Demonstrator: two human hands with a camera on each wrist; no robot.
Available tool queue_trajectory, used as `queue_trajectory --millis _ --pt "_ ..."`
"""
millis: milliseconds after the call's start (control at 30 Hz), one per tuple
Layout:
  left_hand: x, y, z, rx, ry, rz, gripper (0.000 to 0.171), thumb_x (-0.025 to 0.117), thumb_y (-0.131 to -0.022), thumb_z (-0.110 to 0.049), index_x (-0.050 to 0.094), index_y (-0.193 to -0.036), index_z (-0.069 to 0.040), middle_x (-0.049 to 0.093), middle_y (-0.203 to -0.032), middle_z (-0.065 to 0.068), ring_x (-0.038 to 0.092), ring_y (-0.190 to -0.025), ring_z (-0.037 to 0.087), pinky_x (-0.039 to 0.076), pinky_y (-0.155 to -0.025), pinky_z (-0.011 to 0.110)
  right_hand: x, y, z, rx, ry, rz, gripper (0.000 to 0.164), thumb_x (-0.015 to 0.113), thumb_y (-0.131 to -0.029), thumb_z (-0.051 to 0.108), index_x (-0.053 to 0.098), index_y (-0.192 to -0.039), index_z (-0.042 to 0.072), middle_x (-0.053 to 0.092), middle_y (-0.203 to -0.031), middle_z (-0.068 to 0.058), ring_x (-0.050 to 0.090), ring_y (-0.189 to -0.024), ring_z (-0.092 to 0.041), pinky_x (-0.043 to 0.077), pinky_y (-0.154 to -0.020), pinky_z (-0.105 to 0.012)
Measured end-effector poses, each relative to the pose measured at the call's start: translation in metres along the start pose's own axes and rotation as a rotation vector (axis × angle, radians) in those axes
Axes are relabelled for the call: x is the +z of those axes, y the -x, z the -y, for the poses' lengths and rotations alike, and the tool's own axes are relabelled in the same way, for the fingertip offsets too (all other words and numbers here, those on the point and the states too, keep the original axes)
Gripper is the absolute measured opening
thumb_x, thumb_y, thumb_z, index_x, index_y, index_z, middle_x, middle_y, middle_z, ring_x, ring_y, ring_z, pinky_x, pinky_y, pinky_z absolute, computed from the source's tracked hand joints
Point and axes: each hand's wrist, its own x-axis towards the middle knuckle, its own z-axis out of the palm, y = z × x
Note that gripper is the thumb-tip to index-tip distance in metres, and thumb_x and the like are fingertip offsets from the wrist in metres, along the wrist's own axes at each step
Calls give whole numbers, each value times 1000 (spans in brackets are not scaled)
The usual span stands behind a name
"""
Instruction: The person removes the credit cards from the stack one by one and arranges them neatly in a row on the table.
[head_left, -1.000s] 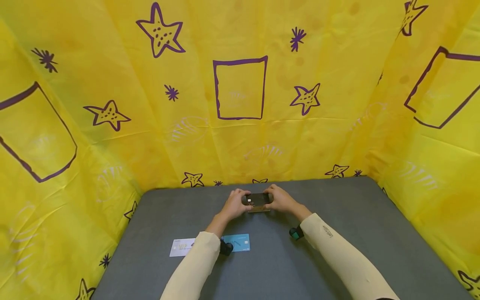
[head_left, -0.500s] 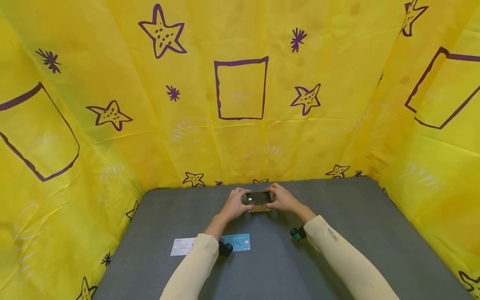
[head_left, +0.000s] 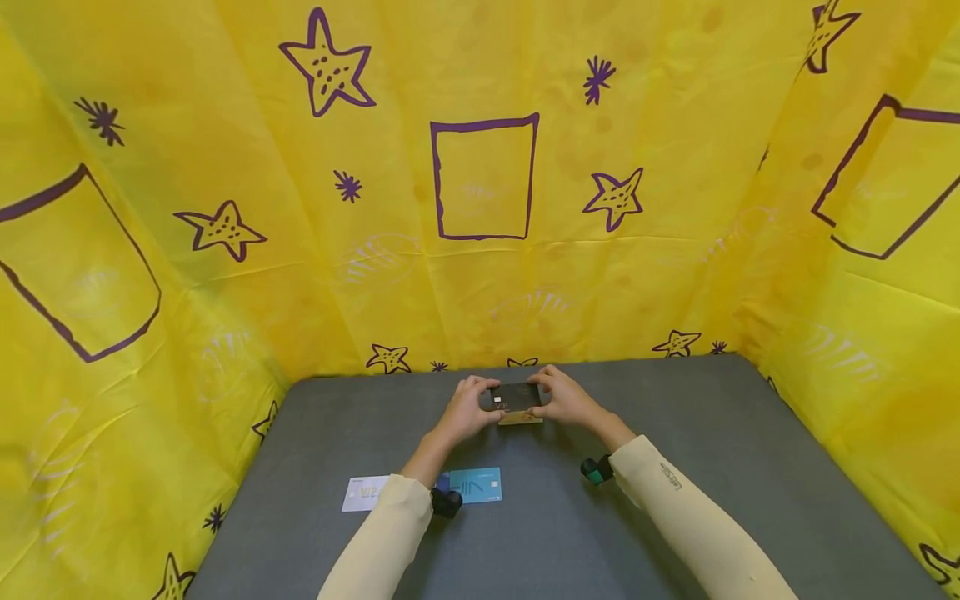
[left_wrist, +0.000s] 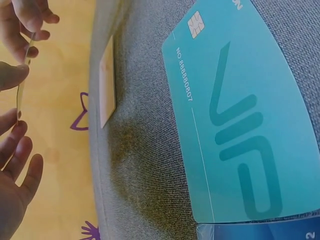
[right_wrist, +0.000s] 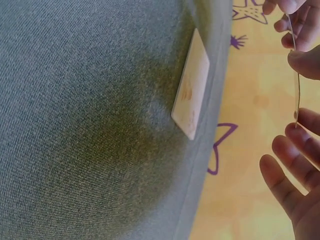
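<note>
Near the table's back, my left hand [head_left: 462, 414] and right hand [head_left: 564, 400] pinch opposite ends of a black VIP card [head_left: 517, 397] between thumbs and fingers. Both wrist views show this card nearly edge-on [left_wrist: 20, 100], slightly bowed and off the table. Behind and below it in the head view, a gold-toned card [head_left: 520, 418] lies flat on the table; its far part is hidden. Under my left wrist, a teal VIP card [head_left: 477, 485] lies flat, with a dark blue card [left_wrist: 260, 231] against its edge. A white VIP card [head_left: 363, 493] lies left of them.
The grey cloth-covered table [head_left: 637, 500] ends at a yellow curtain [head_left: 480, 308] printed with purple stars and squares, which also encloses both sides. Wrist cameras [head_left: 446, 502] sit under both wrists, the left one just over the cards.
My left wrist has shifted slightly left, baring a little more of the teal card. Both hands keep hold of the black card in almost the same place.
</note>
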Motion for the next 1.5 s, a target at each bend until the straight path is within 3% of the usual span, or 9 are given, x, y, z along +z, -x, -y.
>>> queue_trajectory --millis 133,367,667,1133,1500 --pt "-1 3 -1 8 6 -2 53 77 -82 -24 59 -130 -10 54 -123 12 47 -113 29 44 -95 50 -1 2 3 -6 -7 -1 52 79 -80 22 61 -124 2 54 -113 -13 56 -97 -31 48 -80 -42" --pt "-3 12 -2 88 -14 -31 51 77 -83 -28 61 -127 -7 55 -117 13 48 -104 27 45 -88 47 0 8 3 -26 -4 -5 51 80 -79 22 62 -123 2 55 -112 -11 57 -96 -31 48 -80 -42" --pt "-4 16 -3 37 13 3 54 78 -81 -25 60 -129 -9 55 -122 11 48 -111 28 44 -95 50 1 12 5 -63 16 -19 49 80 -79 23 63 -120 3 56 -112 -10 56 -92 -22 48 -79 -40" --pt "-4 25 -7 43 28 5 52 78 -81 -24 61 -129 -11 55 -123 11 49 -112 29 44 -94 51 0 24 9 -72 -13 -46 50 80 -78 23 64 -120 2 56 -111 -10 58 -96 -34 47 -79 -41" --pt "-4 37 -11 54 28 24 53 78 -82 -28 60 -129 -11 55 -125 11 48 -111 27 45 -93 51 2 37 15 -67 -16 -64 49 81 -77 24 65 -118 4 57 -109 -8 55 -93 -24 48 -77 -37"
